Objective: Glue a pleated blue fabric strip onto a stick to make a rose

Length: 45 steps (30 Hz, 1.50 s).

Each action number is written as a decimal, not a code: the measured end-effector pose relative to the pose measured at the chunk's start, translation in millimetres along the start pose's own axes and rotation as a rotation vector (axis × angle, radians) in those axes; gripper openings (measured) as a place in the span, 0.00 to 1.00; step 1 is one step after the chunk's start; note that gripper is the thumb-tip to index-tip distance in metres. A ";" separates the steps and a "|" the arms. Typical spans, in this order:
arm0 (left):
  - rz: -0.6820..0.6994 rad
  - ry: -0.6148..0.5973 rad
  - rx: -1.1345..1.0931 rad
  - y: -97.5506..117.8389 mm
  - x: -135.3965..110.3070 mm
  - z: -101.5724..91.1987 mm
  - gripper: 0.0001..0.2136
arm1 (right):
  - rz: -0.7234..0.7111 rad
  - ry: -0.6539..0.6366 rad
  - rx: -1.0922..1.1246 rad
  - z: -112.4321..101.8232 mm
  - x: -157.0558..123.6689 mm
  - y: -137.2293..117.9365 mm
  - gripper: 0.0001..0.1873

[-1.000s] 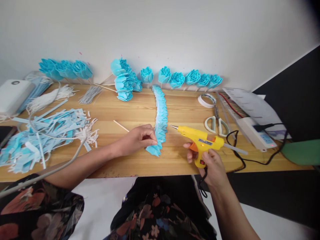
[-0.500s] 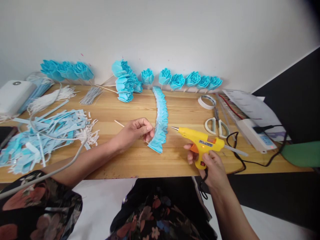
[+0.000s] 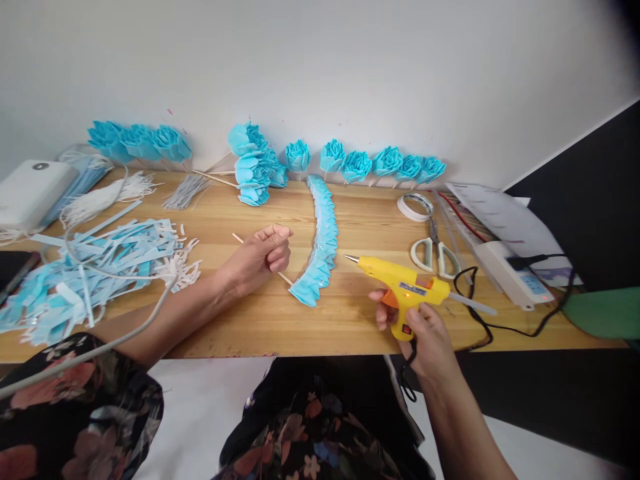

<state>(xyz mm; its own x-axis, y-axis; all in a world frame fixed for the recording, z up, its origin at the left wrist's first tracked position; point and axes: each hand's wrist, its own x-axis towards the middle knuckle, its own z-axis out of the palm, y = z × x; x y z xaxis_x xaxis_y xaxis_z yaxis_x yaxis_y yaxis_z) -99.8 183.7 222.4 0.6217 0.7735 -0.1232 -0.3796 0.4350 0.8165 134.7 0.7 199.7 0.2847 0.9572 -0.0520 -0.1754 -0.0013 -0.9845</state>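
My left hand (image 3: 263, 257) is closed around a thin wooden stick (image 3: 285, 277), whose two ends show on either side of the fingers. The stick's lower end meets the near end of a pleated light-blue strip (image 3: 326, 243). That strip curves across the wooden table toward the wall, with glossy, clear patches along it. In my right hand (image 3: 425, 333) is a yellow hot glue gun (image 3: 400, 277), gripped by its handle with fingers by the orange trigger. Its metal nozzle points left, apart from the strip. A glue stick sticks out of its back.
Blue fabric roses (image 3: 357, 165) line the wall. Blue and white scraps (image 3: 100, 273) lie left, near wire pieces (image 3: 186, 191), a white box (image 3: 35, 193) and a cable. At right are scissors (image 3: 434, 250), a tape roll (image 3: 415, 207), a power strip (image 3: 513, 273) and a black cord.
My left hand has drawn back left from the strip's edge, and the stick has tilted a little. The strip's near end has shifted left. The glue gun has hardly moved.
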 end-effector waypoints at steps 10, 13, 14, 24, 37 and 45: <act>0.126 0.062 0.069 18.1 8.3 -13.4 0.12 | -0.002 -0.015 0.005 -4.4 1.5 4.1 0.16; -0.036 -0.084 0.165 11.0 1.3 -6.4 0.16 | 0.011 0.002 0.057 0.7 -0.2 -1.1 0.15; -0.086 -0.139 0.193 9.1 -1.7 -3.1 0.17 | 0.016 0.017 0.082 3.7 -0.9 -3.9 0.14; -0.099 -0.338 0.147 13.2 -15.8 11.1 0.13 | 0.151 -0.082 0.439 55.1 18.0 -19.4 0.15; 0.027 -0.299 0.199 24.1 -11.9 1.2 0.12 | 0.252 -0.174 0.562 89.3 34.1 2.4 0.15; 0.491 -0.091 0.207 103.0 -35.3 17.9 0.07 | 0.254 -0.184 0.602 87.8 33.5 4.4 0.16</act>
<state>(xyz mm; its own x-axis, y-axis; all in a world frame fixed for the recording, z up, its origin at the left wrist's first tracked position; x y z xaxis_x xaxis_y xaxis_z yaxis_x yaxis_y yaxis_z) -148.6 193.0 321.0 0.4656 0.8159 0.3429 -0.5036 -0.0743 0.8607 60.7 58.2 208.3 0.0092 0.9823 -0.1873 -0.7253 -0.1224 -0.6775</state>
